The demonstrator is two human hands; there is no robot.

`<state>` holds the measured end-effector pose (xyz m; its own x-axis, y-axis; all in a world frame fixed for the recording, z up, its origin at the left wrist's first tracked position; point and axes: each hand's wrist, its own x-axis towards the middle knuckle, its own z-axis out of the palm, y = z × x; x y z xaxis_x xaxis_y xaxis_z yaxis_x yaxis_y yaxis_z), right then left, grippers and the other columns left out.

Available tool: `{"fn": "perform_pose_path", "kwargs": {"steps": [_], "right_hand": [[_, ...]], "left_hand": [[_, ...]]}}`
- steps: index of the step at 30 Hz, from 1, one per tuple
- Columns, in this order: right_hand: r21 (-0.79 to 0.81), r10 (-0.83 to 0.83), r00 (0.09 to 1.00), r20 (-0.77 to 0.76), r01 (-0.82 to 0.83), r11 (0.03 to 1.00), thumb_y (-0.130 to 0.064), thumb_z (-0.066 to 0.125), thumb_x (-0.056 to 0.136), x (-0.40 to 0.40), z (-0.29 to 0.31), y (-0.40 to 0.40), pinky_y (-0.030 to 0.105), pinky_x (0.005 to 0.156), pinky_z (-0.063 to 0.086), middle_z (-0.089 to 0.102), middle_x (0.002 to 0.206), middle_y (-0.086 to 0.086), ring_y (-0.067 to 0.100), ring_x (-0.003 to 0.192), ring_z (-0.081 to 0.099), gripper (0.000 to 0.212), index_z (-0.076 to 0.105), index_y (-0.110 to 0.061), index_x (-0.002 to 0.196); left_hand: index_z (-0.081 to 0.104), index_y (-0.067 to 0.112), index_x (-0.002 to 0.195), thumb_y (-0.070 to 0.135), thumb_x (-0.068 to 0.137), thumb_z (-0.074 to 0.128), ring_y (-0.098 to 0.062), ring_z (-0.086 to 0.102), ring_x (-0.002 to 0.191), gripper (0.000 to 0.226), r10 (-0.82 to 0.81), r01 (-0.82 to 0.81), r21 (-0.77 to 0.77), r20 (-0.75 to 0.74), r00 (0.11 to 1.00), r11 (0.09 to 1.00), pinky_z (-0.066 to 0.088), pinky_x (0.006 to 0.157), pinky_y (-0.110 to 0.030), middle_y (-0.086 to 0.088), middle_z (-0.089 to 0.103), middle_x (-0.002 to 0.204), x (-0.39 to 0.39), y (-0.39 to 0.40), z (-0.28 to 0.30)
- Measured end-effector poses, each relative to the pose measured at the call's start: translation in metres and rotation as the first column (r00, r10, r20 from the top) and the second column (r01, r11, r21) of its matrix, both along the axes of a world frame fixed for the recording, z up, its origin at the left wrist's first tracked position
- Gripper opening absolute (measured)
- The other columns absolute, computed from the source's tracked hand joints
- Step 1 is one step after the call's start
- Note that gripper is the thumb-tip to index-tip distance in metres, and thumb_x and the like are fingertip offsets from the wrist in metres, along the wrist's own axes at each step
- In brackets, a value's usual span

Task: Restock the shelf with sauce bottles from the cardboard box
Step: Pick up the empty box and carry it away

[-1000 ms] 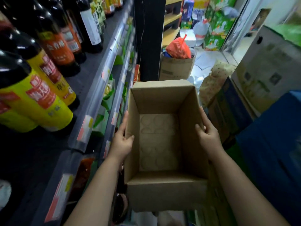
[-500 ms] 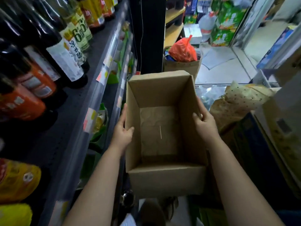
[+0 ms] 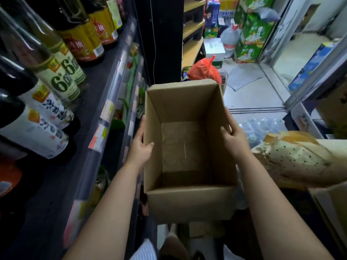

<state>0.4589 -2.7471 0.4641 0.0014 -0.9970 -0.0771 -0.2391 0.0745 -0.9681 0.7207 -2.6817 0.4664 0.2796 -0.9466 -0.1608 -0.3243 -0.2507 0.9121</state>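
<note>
The bottles [image 3: 56, 85] stand on the shelf [image 3: 97, 87] at the left: dark ones with white labels at the near left, pale ones with a green "6" label behind them, and dark ones with yellow and red labels farther back. Paper price tags [image 3: 97, 136] sit along the front rail of the shelf. Under this rail, lower shelves hold green and yellow packets, too blurred to read.

The left hand [image 3: 139, 147] grasps the left wall of the box [image 3: 189, 201], with the thumb hooked over the top edge to the inside and the fingers flat on the outside. The box is held in the air in the middle of the view, just right of the shelf, open at the top. Nothing is in it; only the bare creased bottom shows. The right hand [image 3: 234, 139] grasps the right wall in the same way, thumb inside and fingers outside.

Beyond the box, a second carton on the floor holds a red bag [image 3: 204, 71]. Farther away stand green cases [image 3: 251, 32] and a big water jug [image 3: 230, 40]. At the right, near the right hand, lies a pack of water bottles [image 3: 262, 126], and just right of it a cream bag with dark dots [image 3: 293, 160].
</note>
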Motion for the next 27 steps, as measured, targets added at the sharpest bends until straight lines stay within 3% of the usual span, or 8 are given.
{"fn": "perform_pose_path", "kwargs": {"steps": [7,11,14,17,20,22,25,27], "right_hand": [[0.044,-0.032,0.999,-0.018,0.033,0.998,-0.007,0.047,0.095,0.014,-0.016,-0.077,0.021,0.100,0.039,0.045,0.142,-0.014,0.009,0.129,0.045,0.061,0.035,-0.049,0.139],[0.020,-0.080,0.995,-0.055,0.082,0.996,-0.006,0.047,0.095,0.015,-0.011,-0.106,0.009,0.097,0.039,0.044,0.140,-0.019,0.001,0.124,0.045,0.063,0.034,-0.047,0.140],[-0.006,-0.090,0.995,-0.038,0.090,0.996,-0.006,0.047,0.095,0.009,0.001,-0.120,0.018,0.100,0.038,0.041,0.137,-0.026,-0.003,0.121,0.046,0.063,0.033,-0.047,0.141],[-0.022,-0.109,0.993,-0.034,0.109,0.994,-0.007,0.046,0.094,0.000,0.009,-0.130,0.026,0.099,0.041,0.044,0.139,-0.024,0.004,0.123,0.048,0.063,0.034,-0.051,0.138],[-0.029,-0.136,0.990,-0.031,0.135,0.990,-0.009,0.046,0.095,-0.010,0.011,-0.137,0.034,0.101,0.045,0.045,0.142,-0.020,0.007,0.127,0.049,0.062,0.033,-0.051,0.138],[-0.039,-0.156,0.987,-0.022,0.155,0.987,-0.008,0.046,0.095,-0.019,0.010,-0.145,0.037,0.101,0.045,0.043,0.145,-0.019,0.009,0.129,0.047,0.063,0.032,-0.052,0.138],[-0.038,-0.208,0.978,-0.027,0.207,0.978,-0.007,0.045,0.095,-0.030,0.010,-0.163,0.018,0.079,0.039,0.043,0.146,-0.014,-0.003,0.093,0.053,0.064,0.031,-0.052,0.138],[-0.024,-0.250,0.968,-0.024,0.249,0.968,-0.006,0.044,0.095,-0.036,0.007,-0.182,0.022,0.084,0.041,0.044,0.146,-0.012,-0.003,0.088,0.049,0.063,0.032,-0.051,0.138]], "left_hand": [[0.010,0.055,0.145,0.000,0.095,0.051,-0.012,0.018,0.146,0.085,-0.041,0.040,0.046,0.011,0.999,0.998,0.024,0.117,-0.036,0.016,0.011,0.161,0.018,-0.090,-0.010],[0.009,0.057,0.144,0.002,0.095,0.051,-0.014,0.019,0.145,0.084,-0.079,0.077,0.052,0.036,0.996,0.996,0.025,0.111,-0.030,0.015,0.010,0.161,0.020,-0.133,0.001],[0.010,0.061,0.141,0.004,0.096,0.051,-0.018,0.020,0.147,0.084,-0.086,0.084,0.048,0.037,0.996,0.995,0.029,0.115,-0.041,0.014,0.010,0.161,0.014,-0.152,0.011],[0.010,0.059,0.142,0.003,0.095,0.052,-0.018,0.019,0.148,0.084,-0.114,0.113,0.028,0.024,0.993,0.993,0.031,0.112,-0.033,0.014,0.010,0.162,0.008,-0.165,0.016],[0.009,0.059,0.143,0.004,0.095,0.052,-0.005,0.043,0.130,0.084,-0.155,0.154,0.018,0.025,0.988,0.988,0.042,0.096,-0.015,0.014,0.010,0.162,0.001,-0.182,0.018],[0.009,0.061,0.142,0.005,0.095,0.052,0.013,0.045,0.095,0.084,-0.182,0.181,0.037,0.020,0.983,0.983,0.046,0.062,0.000,0.012,0.012,0.161,-0.006,-0.201,0.017],[0.009,0.064,0.140,0.005,0.095,0.052,0.002,0.050,0.112,0.086,-0.264,0.265,0.029,-0.024,0.964,0.964,0.045,0.064,-0.006,0.009,0.017,0.161,-0.016,-0.237,0.011],[0.009,0.067,0.137,0.005,0.095,0.052,-0.004,0.053,0.112,0.086,-0.298,0.300,0.039,-0.044,0.954,0.953,0.048,0.071,-0.016,0.008,0.023,0.160,-0.022,-0.268,0.007]]}}
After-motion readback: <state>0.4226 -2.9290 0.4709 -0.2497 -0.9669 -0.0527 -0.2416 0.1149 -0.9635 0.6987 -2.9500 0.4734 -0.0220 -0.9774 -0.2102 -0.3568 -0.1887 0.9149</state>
